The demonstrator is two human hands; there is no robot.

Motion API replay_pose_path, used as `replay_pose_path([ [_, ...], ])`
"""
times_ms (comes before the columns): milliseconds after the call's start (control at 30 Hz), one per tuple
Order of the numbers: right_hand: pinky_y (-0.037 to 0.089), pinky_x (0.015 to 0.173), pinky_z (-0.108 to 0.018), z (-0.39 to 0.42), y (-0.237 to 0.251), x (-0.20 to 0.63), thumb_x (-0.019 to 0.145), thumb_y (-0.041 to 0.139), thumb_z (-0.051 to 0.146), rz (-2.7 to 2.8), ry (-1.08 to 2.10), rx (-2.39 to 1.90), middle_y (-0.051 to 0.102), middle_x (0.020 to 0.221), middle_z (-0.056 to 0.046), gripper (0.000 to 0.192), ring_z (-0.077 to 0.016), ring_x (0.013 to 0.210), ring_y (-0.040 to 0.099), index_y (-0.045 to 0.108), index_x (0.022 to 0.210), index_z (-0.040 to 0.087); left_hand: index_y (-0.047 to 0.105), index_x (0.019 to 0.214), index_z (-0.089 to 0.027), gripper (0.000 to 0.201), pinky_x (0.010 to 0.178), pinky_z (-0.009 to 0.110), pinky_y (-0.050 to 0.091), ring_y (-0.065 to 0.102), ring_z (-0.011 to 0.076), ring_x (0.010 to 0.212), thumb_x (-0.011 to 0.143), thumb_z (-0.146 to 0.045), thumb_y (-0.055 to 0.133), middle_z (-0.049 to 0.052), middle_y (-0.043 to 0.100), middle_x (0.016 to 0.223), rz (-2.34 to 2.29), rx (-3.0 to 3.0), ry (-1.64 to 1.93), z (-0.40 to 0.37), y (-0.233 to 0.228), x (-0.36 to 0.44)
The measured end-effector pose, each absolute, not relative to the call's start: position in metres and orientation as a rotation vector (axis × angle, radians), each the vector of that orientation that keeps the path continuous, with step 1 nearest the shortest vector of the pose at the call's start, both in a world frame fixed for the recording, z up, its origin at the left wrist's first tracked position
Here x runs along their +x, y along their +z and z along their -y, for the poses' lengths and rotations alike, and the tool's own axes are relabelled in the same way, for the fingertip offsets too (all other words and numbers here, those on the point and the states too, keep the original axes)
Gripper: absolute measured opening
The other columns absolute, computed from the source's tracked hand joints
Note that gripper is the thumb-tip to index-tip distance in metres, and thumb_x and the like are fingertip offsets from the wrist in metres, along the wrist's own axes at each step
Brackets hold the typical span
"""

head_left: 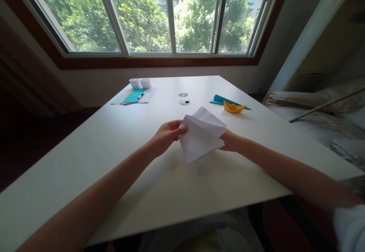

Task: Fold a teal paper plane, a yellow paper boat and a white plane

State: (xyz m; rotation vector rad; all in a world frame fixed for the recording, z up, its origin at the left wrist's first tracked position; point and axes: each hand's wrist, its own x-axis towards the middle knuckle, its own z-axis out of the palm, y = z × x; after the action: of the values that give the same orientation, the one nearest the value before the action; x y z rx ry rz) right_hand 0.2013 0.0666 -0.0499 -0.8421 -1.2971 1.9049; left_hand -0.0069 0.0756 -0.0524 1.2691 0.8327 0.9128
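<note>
A wide window (pixel 159 16) with white frames fills the far wall — green trees outside, bright daylight. The white worktop (pixel 114 157) stands below it. A bed (pixel 319 119) with pale bedding lies at right — dark floor (pixel 25 149) at left.

Setting: a room in a home, likely a bedroom or living room used for paper craft. Evidence: wide window (pixel 168 16) with dark wooden frame along the far wall, green trees and an apartment building outside. White table (pixel 114 141) stands just below the window. At right, a bed or sofa (pixel 316 122) with rumpled light bedding and a pillow, close beside the table. Above it, a pale cabinet with a vent grille (pixel 306 81). On the table: sheets of paper with a teal sheet and a pen (pixel 134 95), a yellow paper boat (pixel 234 107) on another teal sheet. No office or shop fittings visible; daylight only.
</note>
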Motion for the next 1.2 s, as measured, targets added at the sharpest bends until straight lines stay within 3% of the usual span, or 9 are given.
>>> replay_pose_path([
  [67, 0.047, 0.085, -0.036, -0.070, -0.050, 0.204, 0.078, 0.054, 0.045, 1.213, 1.983, -0.806, 0.067, 0.095, -0.005, 0.034, -0.0212, 0.093, 0.060, 0.061, 0.101, 0.021, 0.066, 0.093, -0.012, 0.035, 0.064, 0.025, 0.043, 0.058, 0.0146, 0.071, 0.067, -0.035, 0.073, 0.007, 0.065, 0.082, -0.892, 1.247, 0.960, -0.076, -0.053, -0.007],
  [200, 0.045, 0.087, -0.037, -0.078, -0.050, 0.211, 0.083, 0.027, 0.066, 1.103, 2.017, -0.773, 0.066, 0.095, -0.009, 0.065, -0.0217, 0.095, 0.059, 0.063, 0.100, 0.015, 0.065, 0.083, -0.011, 0.031, 0.068, 0.027, 0.045, 0.058, 0.0133, 0.069, 0.062, -0.032, 0.076, 0.004, 0.065, 0.076, -0.939, 1.098, 1.092, -0.078, -0.055, -0.009],
  [300, 0.049, 0.079, -0.033, -0.081, -0.050, 0.213, 0.080, 0.043, 0.062, 1.181, 1.907, -0.837, 0.066, 0.096, -0.008, 0.055, -0.0195, 0.088, 0.061, 0.063, 0.101, 0.015, 0.064, 0.080, -0.012, 0.031, 0.065, 0.026, 0.046, 0.058, 0.0126, 0.067, 0.059, -0.030, 0.078, 0.002, 0.065, 0.076, -0.967, 1.099, 1.144, -0.078, -0.057, -0.008],
  [433, 0.052, 0.067, -0.026, -0.079, -0.052, 0.213, 0.068, 0.072, 0.032, 1.325, 1.718, -0.979, 0.067, 0.094, -0.007, 0.035, -0.0167, 0.079, 0.062, 0.064, 0.098, 0.016, 0.063, 0.081, -0.012, 0.032, 0.064, 0.026, 0.046, 0.058, 0.0137, 0.068, 0.060, -0.032, 0.077, 0.003, 0.065, 0.079, -0.966, 1.231, 1.145, -0.076, -0.057, -0.005],
  [633, 0.053, 0.060, -0.025, -0.082, -0.055, 0.213, 0.066, 0.074, 0.030, 1.245, 1.644, -1.061, 0.067, 0.087, -0.008, 0.029, -0.0157, 0.071, 0.062, 0.064, 0.088, 0.014, 0.060, 0.100, -0.013, 0.044, 0.072, 0.032, 0.049, 0.061, 0.0169, 0.075, 0.063, -0.031, 0.076, 0.005, 0.066, 0.084, -0.856, 1.280, 1.034, -0.072, -0.054, -0.006],
  [767, 0.053, 0.059, -0.028, -0.090, -0.058, 0.220, 0.065, 0.074, 0.034, 1.305, 1.494, -1.091, 0.066, 0.086, -0.007, 0.039, -0.0162, 0.070, 0.062, 0.060, 0.096, 0.016, 0.038, 0.127, -0.026, 0.069, 0.071, 0.036, 0.051, 0.062, 0.0180, 0.078, 0.068, -0.030, 0.072, 0.004, 0.064, 0.091, -0.801, 1.391, 0.973, -0.070, -0.050, -0.009],
  [933, 0.051, 0.068, -0.031, -0.102, -0.065, 0.229, 0.065, 0.072, 0.036, 1.666, 0.973, -1.162, 0.064, 0.092, -0.006, 0.047, -0.0182, 0.084, 0.061, 0.055, 0.105, 0.018, 0.057, 0.110, -0.020, 0.037, 0.064, 0.032, 0.050, 0.059, 0.0163, 0.070, 0.074, -0.030, 0.063, 0.004, 0.060, 0.087, -0.963, 1.896, 0.688, -0.068, -0.053, -0.009],
  [1033, 0.049, 0.075, -0.034, -0.107, -0.070, 0.231, 0.068, 0.069, 0.033, 1.871, 0.859, -1.155, 0.064, 0.090, -0.006, 0.045, -0.0183, 0.087, 0.061, 0.054, 0.108, 0.017, 0.055, 0.118, -0.025, 0.039, 0.076, 0.037, 0.047, 0.056, 0.0207, 0.082, 0.079, -0.024, 0.055, 0.006, 0.058, 0.090, -1.069, 2.323, 0.505, -0.063, -0.059, -0.008],
  [1200, 0.047, 0.075, -0.034, -0.112, -0.073, 0.234, 0.076, 0.059, 0.029, 2.091, 0.683, -1.148, 0.064, 0.101, -0.007, 0.036, -0.0186, 0.090, 0.060, 0.055, 0.111, 0.019, 0.056, 0.117, -0.028, 0.033, 0.095, 0.046, 0.036, 0.037, 0.0299, 0.118, 0.085, -0.025, 0.048, 0.011, 0.037, 0.131, -1.120, 2.771, 0.360, -0.058, -0.066, -0.007],
])
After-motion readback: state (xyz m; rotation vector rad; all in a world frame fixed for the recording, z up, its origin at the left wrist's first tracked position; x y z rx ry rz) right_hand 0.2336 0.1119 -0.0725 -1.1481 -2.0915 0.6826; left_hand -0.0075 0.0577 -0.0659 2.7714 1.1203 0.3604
